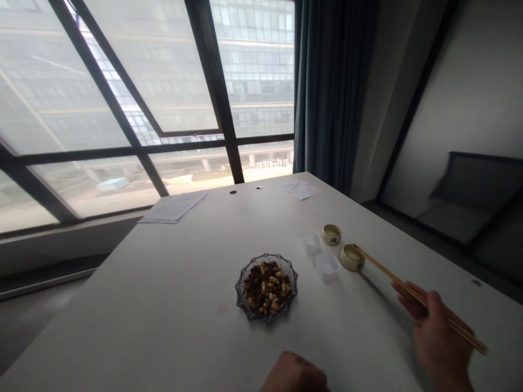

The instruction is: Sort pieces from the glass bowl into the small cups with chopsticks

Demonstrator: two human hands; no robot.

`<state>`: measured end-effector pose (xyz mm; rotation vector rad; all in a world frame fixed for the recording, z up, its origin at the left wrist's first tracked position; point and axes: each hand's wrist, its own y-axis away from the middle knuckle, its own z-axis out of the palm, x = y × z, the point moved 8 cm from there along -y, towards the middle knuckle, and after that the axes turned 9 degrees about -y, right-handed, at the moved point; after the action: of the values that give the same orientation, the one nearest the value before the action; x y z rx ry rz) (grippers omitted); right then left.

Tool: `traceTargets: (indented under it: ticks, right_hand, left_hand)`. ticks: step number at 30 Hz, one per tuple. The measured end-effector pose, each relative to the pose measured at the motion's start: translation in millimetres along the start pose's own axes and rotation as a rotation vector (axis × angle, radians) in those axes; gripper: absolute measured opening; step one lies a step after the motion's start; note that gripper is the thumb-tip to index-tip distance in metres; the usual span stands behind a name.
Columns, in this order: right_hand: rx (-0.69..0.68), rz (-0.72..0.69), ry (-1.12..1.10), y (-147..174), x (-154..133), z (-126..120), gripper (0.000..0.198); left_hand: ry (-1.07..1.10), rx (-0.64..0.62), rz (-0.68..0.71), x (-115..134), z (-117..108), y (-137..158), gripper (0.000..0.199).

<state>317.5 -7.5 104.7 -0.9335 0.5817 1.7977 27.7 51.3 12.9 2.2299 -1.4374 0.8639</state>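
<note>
A pair of wooden chopsticks [394,280] is gripped in my right hand [439,332] on the right. Their tips are at the rim of a small beige cup [352,258]; whether they pinch anything, I cannot make out. Near the bottom edge my left hand [295,374] is curled into a fist, partly cut off, with nothing visible in it. Beyond that fist stands a scalloped glass bowl [240,296] holding a mix of nuts and dark brown pieces [267,287]. Two small clear plastic cups [328,267] sit between the bowl and the beige cup.
Another beige cup [331,234] with a dark character stands just behind. Papers [175,208] lie at the white table's [163,305] far left, and a crumpled sheet [302,189] at its far right. Large windows [261,71] and a dark curtain [330,92] rise behind.
</note>
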Motion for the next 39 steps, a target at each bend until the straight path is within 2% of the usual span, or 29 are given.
traceTargets:
  ticks: [4,9,14,17,21,26,30,34,39]
  right_hand:
    - [0.000,0.017,0.031,-2.6,12.3,-9.5,0.045]
    - [-0.030,-0.027,0.036,-5.3,11.7,-9.6,0.051]
    - [-0.034,-0.027,0.022,-0.3,7.1,-7.8,0.048]
    - [-0.137,-0.004,0.014,12.7,3.6,11.4,0.046]
    - [-0.375,0.085,0.109,42.7,6.7,55.4,0.047]
    - [-0.683,0.182,0.227,90.3,25.1,114.7,0.050]
    - [-0.886,0.245,0.241,124.4,45.9,149.9,0.051]
    - [-0.942,0.264,0.231,140.3,60.1,168.6,0.050]
    - [-0.953,0.306,0.225,144.5,73.5,177.3,0.050]
  left_hand:
    - [0.022,-0.006,-0.001,4.7,-7.3,0.6,0.052]
    - [0.031,0.008,0.025,7.5,-9.2,0.4,0.051]
    - [0.023,0.046,0.039,9.5,-8.5,1.2,0.052]
    - [0.011,0.051,0.054,11.7,-8.8,1.2,0.052]
    - [-0.024,0.054,0.063,11.3,-8.1,0.6,0.052]
    - [-0.075,0.044,0.073,8.9,-3.5,1.0,0.052]
    - [-0.114,0.045,0.076,8.1,-4.4,1.9,0.052]
    - [-0.142,0.035,0.090,9.0,-4.9,2.0,0.049]
    - [-0.174,0.034,0.081,7.6,-3.1,1.0,0.049]
